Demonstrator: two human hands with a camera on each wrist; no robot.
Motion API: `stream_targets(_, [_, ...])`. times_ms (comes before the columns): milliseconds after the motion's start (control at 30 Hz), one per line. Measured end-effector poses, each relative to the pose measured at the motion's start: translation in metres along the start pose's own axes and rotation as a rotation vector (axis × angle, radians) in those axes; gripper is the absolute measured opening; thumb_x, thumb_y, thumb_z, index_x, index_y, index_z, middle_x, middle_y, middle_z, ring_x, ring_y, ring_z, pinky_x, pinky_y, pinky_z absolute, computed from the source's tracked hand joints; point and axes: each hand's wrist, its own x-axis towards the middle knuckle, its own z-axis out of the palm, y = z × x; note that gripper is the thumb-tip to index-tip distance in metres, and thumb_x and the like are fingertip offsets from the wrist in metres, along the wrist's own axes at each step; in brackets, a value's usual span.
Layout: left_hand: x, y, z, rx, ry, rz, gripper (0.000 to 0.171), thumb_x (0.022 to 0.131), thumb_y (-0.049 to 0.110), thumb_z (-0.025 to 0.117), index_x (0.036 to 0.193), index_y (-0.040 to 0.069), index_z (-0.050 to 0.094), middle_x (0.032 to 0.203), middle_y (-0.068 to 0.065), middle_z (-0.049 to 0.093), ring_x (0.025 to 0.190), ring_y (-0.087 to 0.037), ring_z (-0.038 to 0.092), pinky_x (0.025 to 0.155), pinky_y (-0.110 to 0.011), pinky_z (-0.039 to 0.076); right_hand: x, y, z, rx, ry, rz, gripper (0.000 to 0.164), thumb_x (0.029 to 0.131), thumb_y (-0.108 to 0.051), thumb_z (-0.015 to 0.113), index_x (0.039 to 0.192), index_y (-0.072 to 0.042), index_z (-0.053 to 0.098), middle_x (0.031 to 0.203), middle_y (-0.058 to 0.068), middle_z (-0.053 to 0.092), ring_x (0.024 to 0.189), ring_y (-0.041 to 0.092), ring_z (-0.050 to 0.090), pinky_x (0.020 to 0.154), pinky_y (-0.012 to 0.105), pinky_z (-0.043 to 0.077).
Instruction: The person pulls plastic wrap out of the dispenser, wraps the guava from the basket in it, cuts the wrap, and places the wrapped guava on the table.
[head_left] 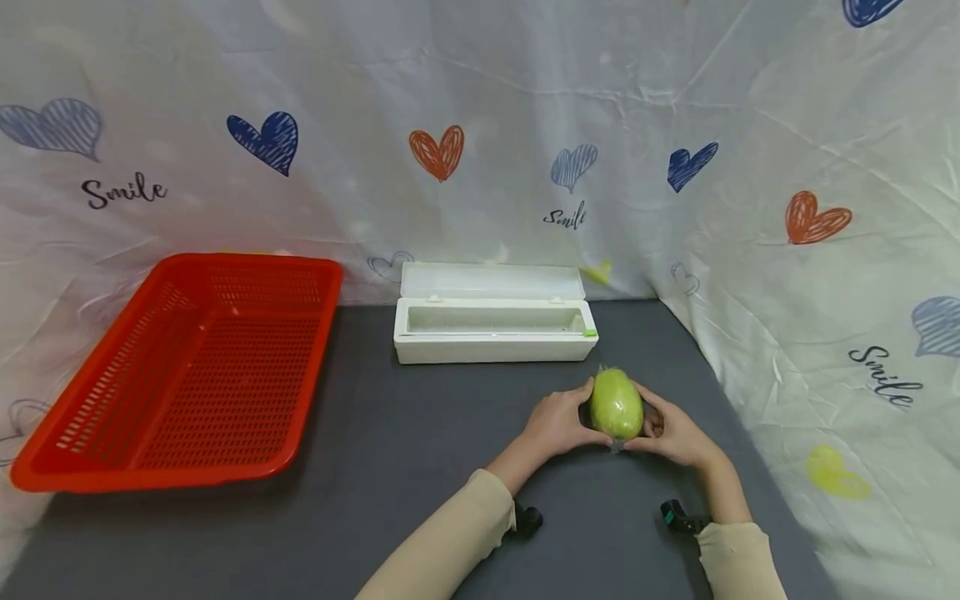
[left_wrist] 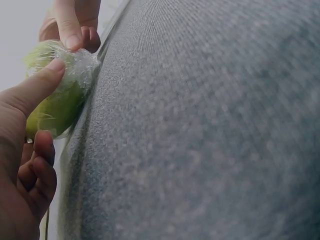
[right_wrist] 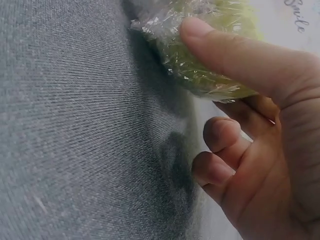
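A yellow-green oval fruit (head_left: 617, 403) wrapped in clear cling film is between both hands, low over the grey table. My left hand (head_left: 561, 423) holds its left side, thumb at the near end. From the other side my right hand (head_left: 678, 432) grips it, its thumb also on the near end. Crumpled film bunches under the thumbs, as the fruit (left_wrist: 59, 107) shows in the left wrist view. In the right wrist view the right thumb (right_wrist: 240, 57) presses on the film, while two lower fingers curl free of the fruit.
A white cling film dispenser (head_left: 495, 350) stands at the back with its lid raised and a green slider at its right end. On the left is a red perforated plastic basket (head_left: 318, 367). A white curtain printed with hearts hangs behind and along the right.
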Motion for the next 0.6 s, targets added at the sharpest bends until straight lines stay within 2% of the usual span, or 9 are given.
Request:
stream_targets(233, [-0.0009,0.0029,-0.0013,0.001,-0.016,-0.036,0.11,0.082,0.062,0.086,0.164,0.007,0.039,0.153,-0.011,0.059,0.128,-0.026,0.067,0.098,-0.038,0.058,0.001,0.0036,-0.0011,0.128,-0.061,0.009,0.102,0.091,0.0,0.082,0.169,-0.002,0.017,0.072,-0.003,0.054,0.062,0.005,0.05,0.056,0.025,0.047])
stream_targets(600, [-0.0048,0.0072,-0.004,-0.018,-0.001,-0.065,0.115,0.081,0.063,0.086,0.165,0.004,0.035,0.157,-0.013,0.055,0.134,-0.028,0.063,0.104,-0.04,0.055,0.0027,0.0041,0.0012,0.206,-0.085,0.014,0.102,0.091,0.004,0.08,0.167,0.006,0.012,0.101,0.008,0.066,0.077,0.01,0.065,0.066,0.028,0.057])
